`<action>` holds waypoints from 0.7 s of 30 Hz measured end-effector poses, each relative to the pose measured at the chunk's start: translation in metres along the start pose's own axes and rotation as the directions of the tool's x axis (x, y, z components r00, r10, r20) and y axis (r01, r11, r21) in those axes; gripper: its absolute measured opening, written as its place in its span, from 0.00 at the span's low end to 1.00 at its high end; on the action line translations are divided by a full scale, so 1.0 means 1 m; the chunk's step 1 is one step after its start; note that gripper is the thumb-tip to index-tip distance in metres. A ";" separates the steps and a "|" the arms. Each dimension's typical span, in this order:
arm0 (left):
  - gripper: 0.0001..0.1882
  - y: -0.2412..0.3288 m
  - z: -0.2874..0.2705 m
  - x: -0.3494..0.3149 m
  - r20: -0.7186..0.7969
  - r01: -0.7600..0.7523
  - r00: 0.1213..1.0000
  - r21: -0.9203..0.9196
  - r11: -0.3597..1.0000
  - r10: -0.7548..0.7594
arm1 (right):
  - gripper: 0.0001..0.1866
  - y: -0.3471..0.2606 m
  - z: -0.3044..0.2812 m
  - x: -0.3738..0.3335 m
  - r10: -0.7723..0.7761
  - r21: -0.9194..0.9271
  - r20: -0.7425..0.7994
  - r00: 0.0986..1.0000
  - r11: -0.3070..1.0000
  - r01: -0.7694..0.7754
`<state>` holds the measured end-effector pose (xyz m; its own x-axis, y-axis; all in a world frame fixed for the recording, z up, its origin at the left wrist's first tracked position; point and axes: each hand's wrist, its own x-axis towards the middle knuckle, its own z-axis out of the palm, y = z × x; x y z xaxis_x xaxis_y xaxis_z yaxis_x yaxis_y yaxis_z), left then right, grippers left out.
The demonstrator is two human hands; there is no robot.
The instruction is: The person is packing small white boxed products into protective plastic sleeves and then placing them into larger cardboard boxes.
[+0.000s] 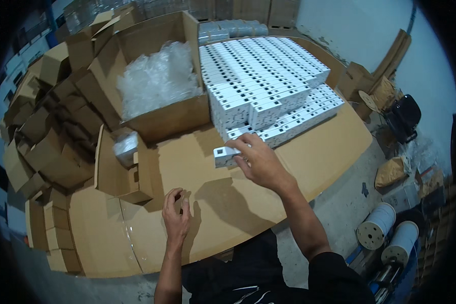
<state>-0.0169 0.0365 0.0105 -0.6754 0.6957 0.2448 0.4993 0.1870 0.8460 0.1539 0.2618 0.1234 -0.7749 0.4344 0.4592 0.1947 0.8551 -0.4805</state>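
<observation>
Over the cardboard-covered surface (314,162), the right hand (261,162) pinches a white carton (224,158), best held level with light side pressure (to its left, the left hand (177,215) hangs empty, fingers parted).

Work table (99,230): broad top before me, faced with flat brown cardboard, bare along much of my side.
Tape strip (129,239): clear, on the cardboard at my left, running to the near edge.
White boxes (253,73): set in tight rows beyond my right hand, layers stepped down toward me.
Large carton (172,121): open, just left of the rows.
Smaller carton (107,169): open, near the large one, on its near side.
Brown cartons (58,235): lined up at my far left; full footing I cannot confirm.
</observation>
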 end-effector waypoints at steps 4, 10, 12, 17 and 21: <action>0.15 -0.015 0.006 0.005 -0.044 0.142 0.982 -0.465 0.874 -0.183 | 0.20 -0.021 0.048 0.006 -0.070 0.004 0.026 0.997 0.998 0.070; 0.19 -0.013 0.000 0.021 0.088 0.252 0.959 -0.701 0.668 -0.270 | 0.21 -0.041 0.108 0.003 -0.050 0.182 0.103 0.993 0.983 0.031; 0.20 -0.025 -0.001 0.025 0.123 0.252 0.958 -0.794 0.553 -0.260 | 0.23 -0.047 0.118 0.002 -0.062 0.235 0.114 0.992 0.971 0.034; 0.15 -0.046 0.004 0.041 0.090 0.211 0.955 -0.874 0.438 -0.282 | 0.14 -0.032 0.144 -0.002 -0.002 0.539 -0.062 0.998 0.842 0.035; 0.19 -0.041 0.014 0.056 0.036 0.148 0.984 -0.716 0.682 -0.176 | 0.13 -0.006 0.171 -0.004 0.319 0.832 -0.026 0.948 0.533 -0.157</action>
<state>-0.0679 0.0775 -0.0167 -0.7327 0.6765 0.0747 -0.1481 -0.2657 0.9526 0.0531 0.2069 -0.0032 -0.6568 0.6914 0.3011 -0.2751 0.1521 -0.9493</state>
